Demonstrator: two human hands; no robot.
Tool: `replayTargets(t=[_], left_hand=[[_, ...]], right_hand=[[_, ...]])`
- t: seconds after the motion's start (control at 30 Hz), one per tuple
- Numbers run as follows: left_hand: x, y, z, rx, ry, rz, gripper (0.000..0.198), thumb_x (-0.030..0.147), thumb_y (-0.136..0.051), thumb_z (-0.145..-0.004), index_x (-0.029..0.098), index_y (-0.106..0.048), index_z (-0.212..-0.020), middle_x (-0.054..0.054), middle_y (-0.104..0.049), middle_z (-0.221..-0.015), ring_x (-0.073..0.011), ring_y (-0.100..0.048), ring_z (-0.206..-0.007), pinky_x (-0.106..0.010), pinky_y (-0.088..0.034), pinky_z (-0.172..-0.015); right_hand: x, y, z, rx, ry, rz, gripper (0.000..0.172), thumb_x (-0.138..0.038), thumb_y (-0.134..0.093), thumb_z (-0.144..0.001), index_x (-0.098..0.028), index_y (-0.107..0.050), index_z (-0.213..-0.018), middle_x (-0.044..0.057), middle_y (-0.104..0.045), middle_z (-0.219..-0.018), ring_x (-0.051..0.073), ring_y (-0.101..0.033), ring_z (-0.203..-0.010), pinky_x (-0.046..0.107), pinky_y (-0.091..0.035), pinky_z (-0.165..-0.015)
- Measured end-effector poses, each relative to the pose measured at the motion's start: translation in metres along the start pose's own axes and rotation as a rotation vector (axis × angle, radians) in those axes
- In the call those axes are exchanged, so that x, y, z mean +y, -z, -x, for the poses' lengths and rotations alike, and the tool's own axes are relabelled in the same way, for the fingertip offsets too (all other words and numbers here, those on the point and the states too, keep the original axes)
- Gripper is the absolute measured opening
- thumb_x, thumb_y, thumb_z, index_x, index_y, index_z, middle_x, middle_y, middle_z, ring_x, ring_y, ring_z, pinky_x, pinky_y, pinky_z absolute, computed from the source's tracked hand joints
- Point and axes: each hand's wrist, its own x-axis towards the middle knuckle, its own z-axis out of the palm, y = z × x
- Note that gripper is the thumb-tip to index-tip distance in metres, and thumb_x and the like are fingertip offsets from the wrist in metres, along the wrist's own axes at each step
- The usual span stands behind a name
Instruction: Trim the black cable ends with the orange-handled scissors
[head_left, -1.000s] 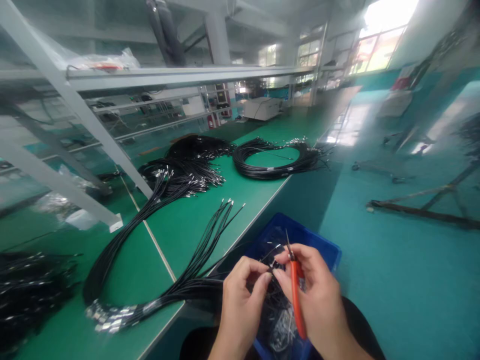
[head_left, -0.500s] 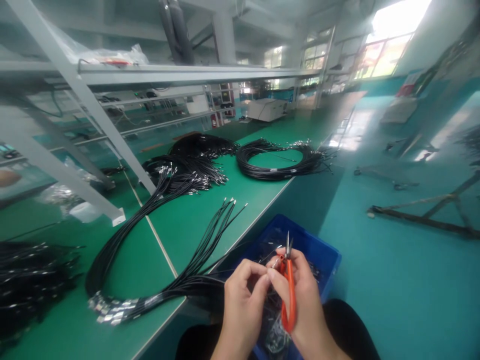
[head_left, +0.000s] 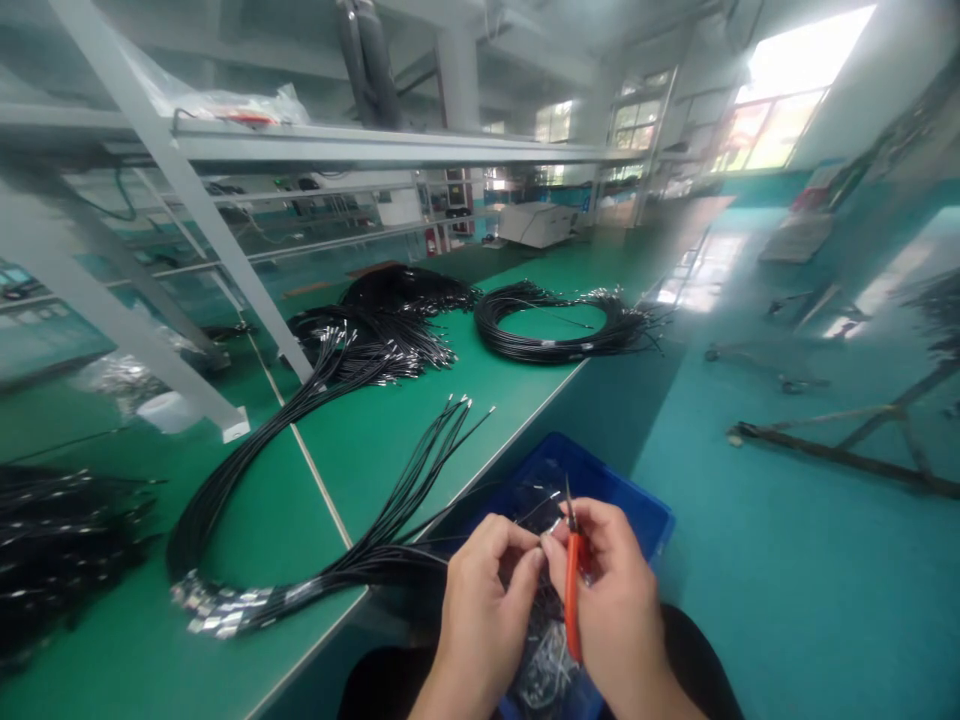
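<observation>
My left hand [head_left: 491, 590] is closed in a pinch in front of me. A thin black cable [head_left: 436, 541] runs from the bench into that hand, though its end is hidden by my fingertips. My right hand [head_left: 611, 580] holds orange-handled snips [head_left: 573, 595] against the palm, their narrow metal blades pointing up and away. The right thumb and forefinger meet the left fingertips at a small silvery piece too small to make out. Left of the hands, a bundle of black cables [head_left: 225, 480] curves over the green bench top, its silvery wrapped section near the front.
Beneath my hands stands a blue bin [head_left: 637, 500] with clear plastic scraps [head_left: 551, 665] in it. Another coiled cable bundle [head_left: 540, 350] and heaps of cables [head_left: 375, 350] lie farther back. A white shelf post [head_left: 202, 210] rises from the bench. A wheeled stand [head_left: 840, 450] is on the right.
The snips have turned in my right hand, so the handles look closer together and the blades narrower. My right fingers have shifted slightly; the left hand keeps its pinch.
</observation>
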Motion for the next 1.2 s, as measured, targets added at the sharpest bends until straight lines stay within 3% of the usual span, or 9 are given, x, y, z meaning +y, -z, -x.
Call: replayTargets(t=[0.1, 0.17, 0.23, 0.37, 0.5, 0.57, 0.77, 0.97, 1.2], left_hand=[[-0.002, 0.003, 0.000, 0.003, -0.024, -0.001, 0.012, 0.015, -0.051, -0.083, 0.019, -0.058, -0.074, 0.000, -0.060, -0.073, -0.0145, -0.057, -0.068, -0.023, -0.041, -0.062], [-0.004, 0.006, -0.001, 0.016, -0.017, 0.000, 0.012, 0.015, -0.051, -0.083, 0.019, -0.057, -0.073, 0.000, -0.059, -0.072, -0.0145, -0.056, -0.067, -0.023, -0.041, -0.062], [-0.004, 0.009, -0.003, 0.025, -0.009, 0.007, 0.012, 0.016, -0.052, -0.083, 0.019, -0.057, -0.072, 0.001, -0.058, -0.071, -0.0145, -0.055, -0.066, -0.023, -0.040, -0.061], [-0.002, 0.015, -0.005, 0.038, -0.003, 0.049, 0.010, 0.019, -0.054, -0.082, 0.019, -0.058, -0.074, 0.001, -0.058, -0.071, -0.0149, -0.053, -0.068, -0.024, -0.039, -0.062], [0.000, 0.021, -0.007, 0.019, 0.033, 0.133, 0.010, 0.023, -0.055, -0.082, 0.018, -0.060, -0.075, 0.002, -0.056, -0.069, -0.0143, -0.051, -0.066, -0.023, -0.038, -0.062], [0.001, 0.022, -0.007, -0.003, 0.053, 0.187, 0.011, 0.025, -0.056, -0.082, 0.018, -0.060, -0.075, 0.002, -0.055, -0.068, -0.0140, -0.049, -0.065, -0.023, -0.037, -0.061], [0.005, 0.022, -0.006, -0.040, 0.082, 0.199, 0.012, 0.025, -0.058, -0.081, 0.017, -0.059, -0.072, 0.001, -0.055, -0.067, -0.0142, -0.048, -0.065, -0.023, -0.037, -0.062], [0.011, 0.017, 0.000, -0.031, 0.055, 0.139, 0.012, 0.019, -0.056, -0.079, 0.017, -0.055, -0.067, 0.002, -0.055, -0.066, -0.0135, -0.049, -0.063, -0.023, -0.037, -0.061], [0.006, 0.020, -0.002, -0.069, 0.145, 0.347, 0.016, 0.026, -0.060, -0.078, 0.016, -0.056, -0.066, 0.003, -0.053, -0.063, -0.0119, -0.045, -0.062, -0.021, -0.034, -0.060]], right_hand=[[0.000, 0.002, 0.008, 0.076, 0.314, 0.191, 0.025, -0.016, -0.061, -0.074, -0.029, -0.058, -0.095, 0.000, -0.069, -0.083, 0.017, -0.064, -0.069, 0.026, -0.051, -0.063], [-0.004, 0.006, 0.012, 0.040, 0.352, 0.141, 0.024, -0.014, -0.060, -0.074, -0.029, -0.059, -0.092, -0.001, -0.068, -0.080, 0.016, -0.063, -0.068, 0.025, -0.050, -0.062], [-0.007, 0.013, 0.011, -0.101, 0.192, -0.035, 0.023, -0.015, -0.062, -0.073, -0.027, -0.059, -0.092, -0.001, -0.066, -0.076, 0.016, -0.063, -0.068, 0.025, -0.050, -0.062], [-0.004, 0.032, -0.002, -0.532, -0.212, -0.417, 0.027, -0.026, -0.072, -0.068, -0.021, -0.058, -0.090, 0.002, -0.067, -0.069, 0.013, -0.059, -0.059, 0.022, -0.046, -0.055], [0.004, 0.042, -0.009, -0.838, -0.441, -0.529, 0.040, -0.042, -0.075, -0.063, -0.017, -0.058, -0.089, 0.004, -0.068, -0.066, 0.005, -0.041, -0.038, 0.017, -0.031, -0.038], [0.003, 0.041, -0.008, -0.791, -0.437, -0.519, 0.040, -0.043, -0.075, -0.063, -0.017, -0.058, -0.089, 0.003, -0.067, -0.065, 0.005, -0.039, -0.037, 0.017, -0.029, -0.037], [-0.020, 0.021, -0.007, -0.256, -0.252, -0.385, 0.032, -0.026, -0.078, -0.062, -0.021, -0.059, -0.088, 0.001, -0.067, -0.072, 0.016, -0.060, -0.068, 0.026, -0.046, -0.063], [-0.026, 0.004, -0.009, -0.213, -0.358, -0.540, 0.037, -0.019, -0.079, -0.061, -0.023, -0.056, -0.091, -0.005, -0.063, -0.068, 0.009, -0.052, -0.056, 0.019, -0.043, -0.056], [-0.017, -0.002, -0.001, -0.185, -0.320, -0.561, 0.035, -0.025, -0.077, -0.064, -0.024, -0.056, -0.091, -0.003, -0.064, -0.071, 0.012, -0.056, -0.060, 0.023, -0.045, -0.057]])
